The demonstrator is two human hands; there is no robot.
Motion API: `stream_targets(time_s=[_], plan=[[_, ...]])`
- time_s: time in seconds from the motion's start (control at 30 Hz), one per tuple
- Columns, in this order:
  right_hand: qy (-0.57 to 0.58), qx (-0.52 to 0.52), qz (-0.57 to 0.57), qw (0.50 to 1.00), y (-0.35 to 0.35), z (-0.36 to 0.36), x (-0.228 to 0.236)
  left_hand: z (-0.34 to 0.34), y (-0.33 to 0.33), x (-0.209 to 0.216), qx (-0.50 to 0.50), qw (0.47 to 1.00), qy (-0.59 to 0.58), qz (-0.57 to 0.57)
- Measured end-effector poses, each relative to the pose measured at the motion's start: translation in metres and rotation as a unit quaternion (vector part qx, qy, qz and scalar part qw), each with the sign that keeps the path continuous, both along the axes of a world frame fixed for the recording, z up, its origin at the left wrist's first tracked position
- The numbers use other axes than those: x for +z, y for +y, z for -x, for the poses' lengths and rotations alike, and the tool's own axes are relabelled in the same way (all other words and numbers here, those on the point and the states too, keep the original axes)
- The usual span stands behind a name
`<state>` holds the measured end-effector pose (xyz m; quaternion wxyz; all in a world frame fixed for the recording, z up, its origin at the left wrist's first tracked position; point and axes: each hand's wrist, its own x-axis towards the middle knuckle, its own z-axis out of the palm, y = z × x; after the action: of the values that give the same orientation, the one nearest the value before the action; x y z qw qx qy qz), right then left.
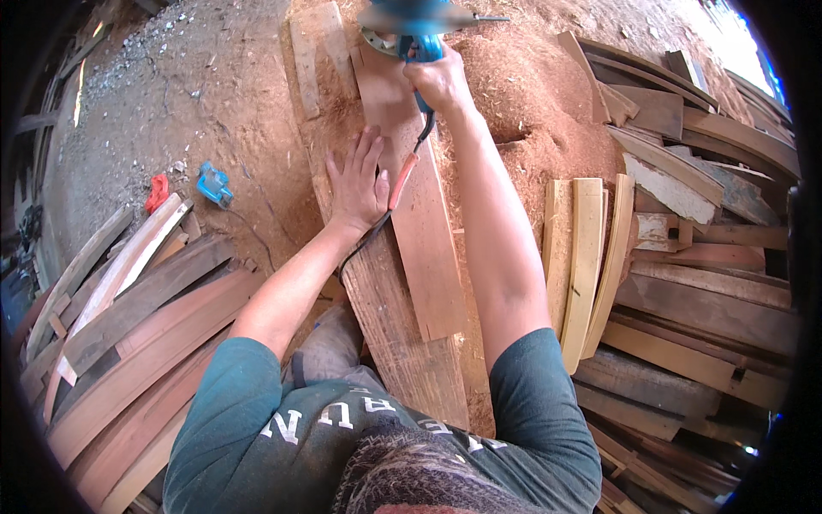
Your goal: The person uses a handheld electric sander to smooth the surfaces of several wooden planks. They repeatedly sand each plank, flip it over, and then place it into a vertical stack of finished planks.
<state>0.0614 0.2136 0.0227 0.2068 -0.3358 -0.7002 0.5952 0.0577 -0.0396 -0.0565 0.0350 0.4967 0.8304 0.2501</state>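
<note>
My right hand (438, 79) is wrapped round the handle of a blue corded power tool (419, 44). The tool sits at the far end of a smooth reddish-brown board (424, 248). Its upper part is blurred, and I cannot make out its exact kind. A metal rod sticks out to its right. My left hand (358, 184) lies flat with fingers spread at the board's left edge, holding nothing. The power cord (404, 176), with an orange-red sleeve, runs from the handle past my left thumb. Beneath the board is a rougher, weathered plank (390, 317).
Curved timber offcuts (171, 317) are piled at the left, and a larger wood stack (702, 300) fills the right. Sawdust (531, 94) heaps beyond my right arm. A second blue tool (213, 185) with a cord and a red object (157, 194) lie on the ground.
</note>
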Motion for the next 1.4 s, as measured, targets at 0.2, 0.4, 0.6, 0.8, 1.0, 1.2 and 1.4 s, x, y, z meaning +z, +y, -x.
stream_targets(time_s=[0.2,0.4,0.6,0.8,1.0,1.2,1.4], plan=[[-0.04,0.015,0.013,0.999,-0.024,-0.035,0.025,0.0,0.0,0.0,0.016,1.0,-0.002,0.024],[-0.025,0.0,0.054,0.998,-0.136,-0.209,0.027,-0.004,0.0,0.007,0.019,1.0,-0.002,0.024],[-0.198,0.0,0.193,0.961,-0.259,-0.398,0.084,-0.004,-0.001,-0.001,0.031,0.999,0.011,-0.005],[-0.238,0.052,0.185,0.952,-0.275,-0.435,0.067,-0.005,0.0,-0.007,0.026,0.999,0.014,-0.017],[-0.18,0.055,0.161,0.969,-0.245,-0.398,0.036,-0.004,0.0,-0.007,0.02,0.999,0.016,-0.022],[-0.141,0.063,0.162,0.975,-0.219,-0.364,0.033,-0.005,0.0,-0.006,0.018,1.0,0.017,-0.017],[-0.125,0.053,0.174,0.975,-0.197,-0.33,0.037,-0.004,0.0,-0.007,0.014,0.999,0.023,-0.022]])
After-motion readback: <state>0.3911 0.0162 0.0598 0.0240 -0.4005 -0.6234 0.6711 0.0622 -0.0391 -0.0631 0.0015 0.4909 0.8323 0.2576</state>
